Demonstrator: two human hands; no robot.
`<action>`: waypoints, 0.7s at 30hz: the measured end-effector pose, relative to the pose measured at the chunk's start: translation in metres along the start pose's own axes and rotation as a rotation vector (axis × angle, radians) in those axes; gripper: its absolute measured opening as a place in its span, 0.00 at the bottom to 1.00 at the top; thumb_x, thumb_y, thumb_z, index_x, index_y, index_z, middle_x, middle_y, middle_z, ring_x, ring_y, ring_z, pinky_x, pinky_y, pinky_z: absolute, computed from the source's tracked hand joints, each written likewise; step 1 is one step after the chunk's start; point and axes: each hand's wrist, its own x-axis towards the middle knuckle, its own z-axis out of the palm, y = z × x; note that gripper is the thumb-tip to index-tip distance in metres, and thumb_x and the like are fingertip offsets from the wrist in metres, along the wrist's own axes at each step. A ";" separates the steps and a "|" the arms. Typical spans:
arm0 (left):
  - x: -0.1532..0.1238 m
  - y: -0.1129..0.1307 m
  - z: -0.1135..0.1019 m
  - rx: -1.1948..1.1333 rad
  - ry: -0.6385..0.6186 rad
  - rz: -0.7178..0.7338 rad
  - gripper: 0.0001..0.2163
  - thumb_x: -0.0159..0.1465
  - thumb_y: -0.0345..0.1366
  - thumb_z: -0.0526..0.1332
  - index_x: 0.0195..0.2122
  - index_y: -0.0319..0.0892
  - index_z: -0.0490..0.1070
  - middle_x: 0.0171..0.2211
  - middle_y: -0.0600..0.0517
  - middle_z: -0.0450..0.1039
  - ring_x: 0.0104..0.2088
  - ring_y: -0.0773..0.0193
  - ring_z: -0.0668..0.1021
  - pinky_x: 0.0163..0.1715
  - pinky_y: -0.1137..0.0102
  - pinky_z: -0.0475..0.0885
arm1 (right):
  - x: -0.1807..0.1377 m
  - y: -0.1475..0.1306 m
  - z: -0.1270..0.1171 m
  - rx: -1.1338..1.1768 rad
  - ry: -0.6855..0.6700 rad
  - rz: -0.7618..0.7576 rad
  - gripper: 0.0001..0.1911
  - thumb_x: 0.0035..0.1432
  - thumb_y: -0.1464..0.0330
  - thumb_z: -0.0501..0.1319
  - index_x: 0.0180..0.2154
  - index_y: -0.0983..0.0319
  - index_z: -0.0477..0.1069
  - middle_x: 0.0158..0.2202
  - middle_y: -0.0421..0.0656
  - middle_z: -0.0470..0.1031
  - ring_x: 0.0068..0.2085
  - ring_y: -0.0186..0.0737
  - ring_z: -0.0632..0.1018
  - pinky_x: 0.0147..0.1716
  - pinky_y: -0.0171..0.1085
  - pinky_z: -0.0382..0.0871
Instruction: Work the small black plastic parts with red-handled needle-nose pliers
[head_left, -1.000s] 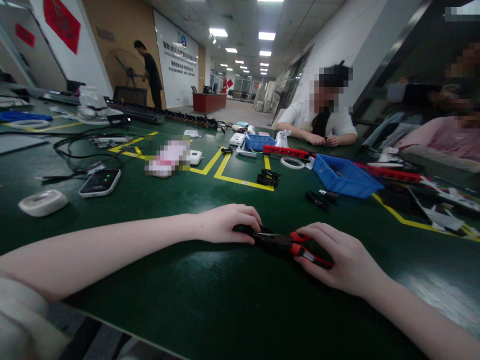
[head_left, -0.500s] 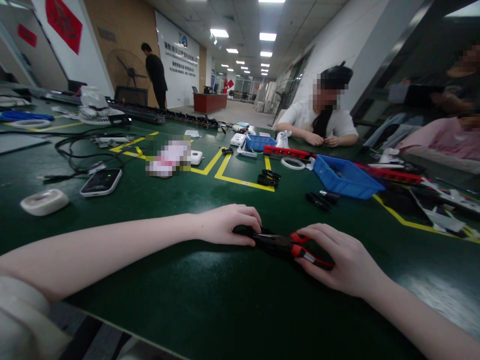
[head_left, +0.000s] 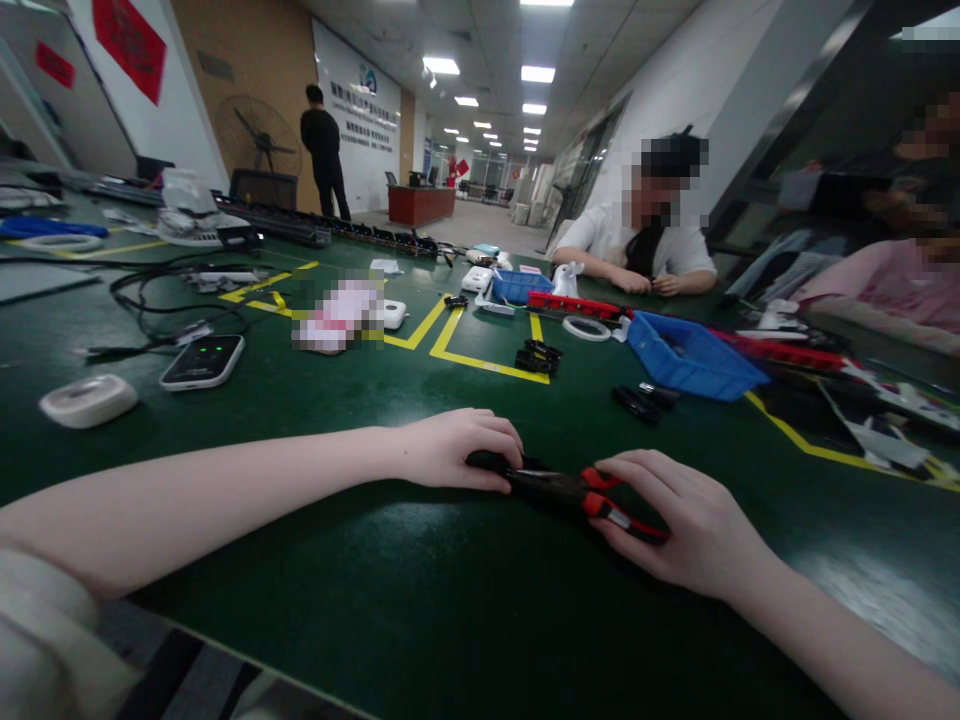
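Gripping hands: two. Right hand (head_left: 679, 515) has fingers bent round the parted handles of one pair of red-handled pliers (head_left: 555, 485); left hand (head_left: 450, 450) has fingers narrowed on one black piece (head_left: 487, 461).
Pliers: near part of the green table (head_left: 420, 620), between the hands; tips point to 9 o'clock, at the black piece. Clock centred here, 12 the far side.
Loose black parts: two small groups, near group (head_left: 645, 402) at 2 o'clock, far group (head_left: 538, 357) at 12; pieces overlap, no sure count in either.
Blue bins: two. Larger bin (head_left: 690, 375) at 2, small dark items inside, kind unclear; smaller bin (head_left: 517, 290) just short of 12, contents too small to read.
White goods: one ring (head_left: 589, 338) past 12; one small box (head_left: 391, 315) at 10, just beside one pixelated phone (head_left: 330, 325); one case (head_left: 88, 402) at 9.
Lit device (head_left: 202, 362): one, between 9 and 10, green lights showing.
Hidden: black piece partly under left fingers; cannot tell whether the plier tips bite it. People at 2 o'clock blurred, one cut off by the edge.
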 end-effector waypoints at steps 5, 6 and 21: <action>0.000 0.001 0.000 0.013 0.015 0.013 0.08 0.67 0.35 0.66 0.46 0.40 0.75 0.49 0.44 0.76 0.50 0.56 0.78 0.51 0.63 0.70 | 0.000 0.001 -0.001 0.021 0.004 0.009 0.16 0.60 0.64 0.64 0.49 0.62 0.69 0.41 0.49 0.79 0.36 0.42 0.81 0.33 0.39 0.77; 0.000 0.001 0.000 0.016 0.017 0.013 0.08 0.67 0.34 0.66 0.46 0.40 0.75 0.49 0.44 0.76 0.49 0.56 0.78 0.51 0.63 0.70 | 0.000 0.001 -0.001 0.025 0.004 0.011 0.16 0.60 0.64 0.64 0.49 0.61 0.69 0.41 0.49 0.79 0.37 0.42 0.81 0.34 0.39 0.77; -0.001 0.003 0.000 -0.010 0.046 0.010 0.07 0.65 0.32 0.67 0.44 0.40 0.76 0.50 0.43 0.74 0.49 0.56 0.78 0.50 0.63 0.73 | 0.001 0.001 -0.001 0.052 -0.007 0.033 0.16 0.59 0.63 0.64 0.49 0.61 0.70 0.41 0.48 0.80 0.37 0.42 0.81 0.34 0.39 0.78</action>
